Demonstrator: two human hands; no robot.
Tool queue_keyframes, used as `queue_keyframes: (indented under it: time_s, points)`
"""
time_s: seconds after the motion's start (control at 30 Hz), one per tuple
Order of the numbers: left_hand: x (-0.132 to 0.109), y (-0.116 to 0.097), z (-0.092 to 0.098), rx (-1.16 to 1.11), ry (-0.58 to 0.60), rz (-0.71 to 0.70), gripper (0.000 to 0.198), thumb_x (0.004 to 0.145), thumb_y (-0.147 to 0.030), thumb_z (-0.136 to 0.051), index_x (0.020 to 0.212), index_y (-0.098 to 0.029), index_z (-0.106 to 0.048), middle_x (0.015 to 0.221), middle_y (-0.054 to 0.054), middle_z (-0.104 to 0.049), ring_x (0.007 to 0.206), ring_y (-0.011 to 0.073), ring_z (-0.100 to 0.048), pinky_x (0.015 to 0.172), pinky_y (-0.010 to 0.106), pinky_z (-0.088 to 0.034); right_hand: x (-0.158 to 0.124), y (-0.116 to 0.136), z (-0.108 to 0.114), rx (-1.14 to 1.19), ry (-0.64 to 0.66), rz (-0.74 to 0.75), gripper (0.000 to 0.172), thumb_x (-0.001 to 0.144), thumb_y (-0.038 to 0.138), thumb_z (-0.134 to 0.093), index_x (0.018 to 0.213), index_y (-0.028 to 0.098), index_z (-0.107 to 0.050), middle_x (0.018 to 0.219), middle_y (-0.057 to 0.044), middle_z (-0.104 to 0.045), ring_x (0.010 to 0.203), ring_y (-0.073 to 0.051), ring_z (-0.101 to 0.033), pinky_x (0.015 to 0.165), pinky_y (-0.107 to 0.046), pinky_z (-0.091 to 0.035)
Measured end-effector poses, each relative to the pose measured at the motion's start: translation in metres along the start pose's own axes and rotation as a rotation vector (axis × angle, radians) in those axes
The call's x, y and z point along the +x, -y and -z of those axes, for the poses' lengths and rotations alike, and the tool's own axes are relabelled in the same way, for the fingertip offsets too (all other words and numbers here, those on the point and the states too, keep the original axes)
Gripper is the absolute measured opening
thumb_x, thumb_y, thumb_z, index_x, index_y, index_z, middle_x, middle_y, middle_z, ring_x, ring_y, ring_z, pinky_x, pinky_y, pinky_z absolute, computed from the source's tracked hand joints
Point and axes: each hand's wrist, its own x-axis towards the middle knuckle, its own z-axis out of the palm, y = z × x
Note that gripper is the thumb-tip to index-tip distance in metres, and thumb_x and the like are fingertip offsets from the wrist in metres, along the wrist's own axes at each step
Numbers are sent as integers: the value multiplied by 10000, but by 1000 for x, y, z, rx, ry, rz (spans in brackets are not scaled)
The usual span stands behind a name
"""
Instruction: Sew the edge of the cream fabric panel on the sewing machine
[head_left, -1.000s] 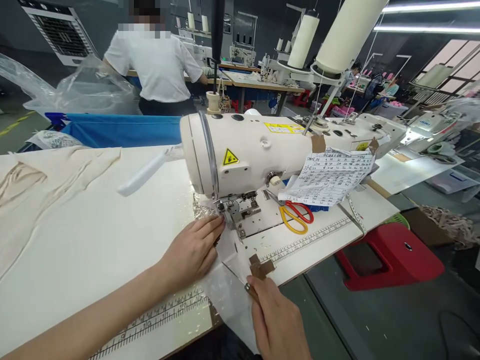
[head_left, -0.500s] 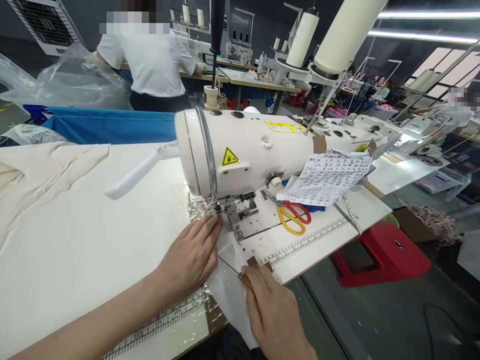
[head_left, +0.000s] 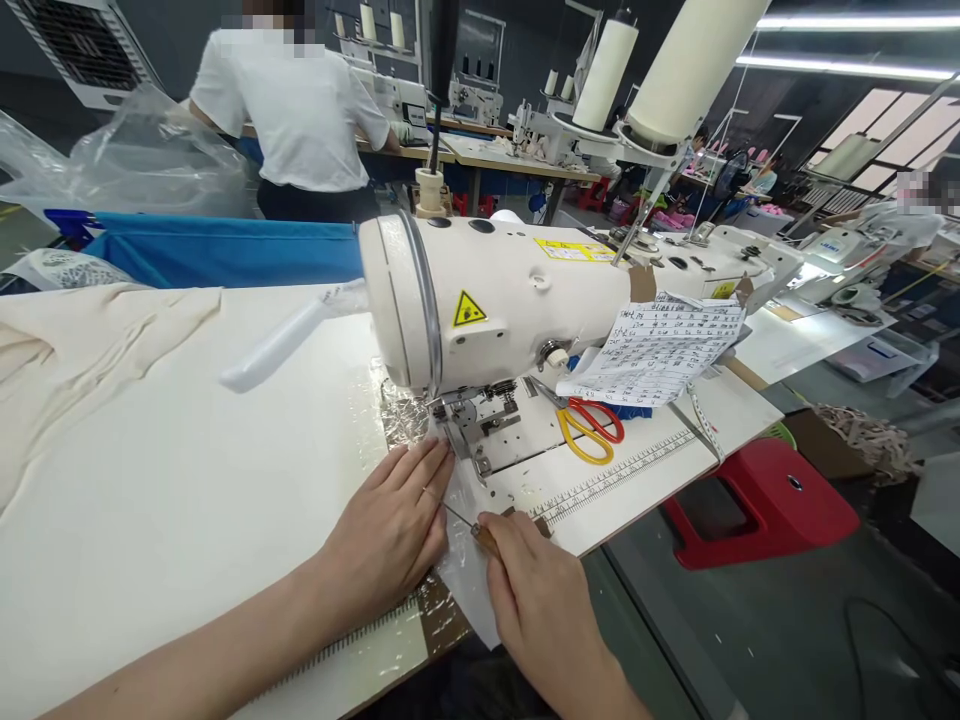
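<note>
A thin white strip of fabric (head_left: 471, 590) runs from the machine's needle area down over the table's front edge. My left hand (head_left: 401, 510) lies flat on it, fingers stretched out just in front of the presser foot (head_left: 442, 412). My right hand (head_left: 540, 590) is closed round the wooden handle of an awl (head_left: 480, 535). The awl's thin metal shaft points left, and its tip is hidden at my left hand. Above both hands stands the white sewing machine head (head_left: 495, 300).
Scissors (head_left: 589, 430) with red and yellow handles lie right of the needle area. A handwritten sheet (head_left: 652, 350) hangs on the machine. Cream fabric (head_left: 90, 350) and a white roll (head_left: 270, 350) lie left. A red stool (head_left: 772, 510) stands right; a person (head_left: 289, 110) works behind.
The fabric strip has moved up toward the needle area, and its hanging end is shorter. My right hand with the awl has shifted slightly up and left.
</note>
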Motion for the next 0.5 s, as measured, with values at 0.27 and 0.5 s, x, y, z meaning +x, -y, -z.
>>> queue_keyframes:
  time_s: [0.27,0.5]
  points:
    - [1,0,1,-13,-27,-13,493,1008,-216,-315,1344,-6,-608,1384,172,-617,1335,297,-513,1169,440,-321,6,1,-4,20,-3,-5,337,927,66,-387,1186,188,-563,902,-47,-668,689,-206,-666,525,-309,-459]
    - [5,9,1,-6,-53,-11,440,973,-178,-388,1307,-20,-628,1349,194,-604,1308,326,-495,1127,484,-385,14,0,-11,11,-1,-10,323,928,70,-410,1194,185,-552,937,-63,-694,710,-201,-673,565,-289,-455]
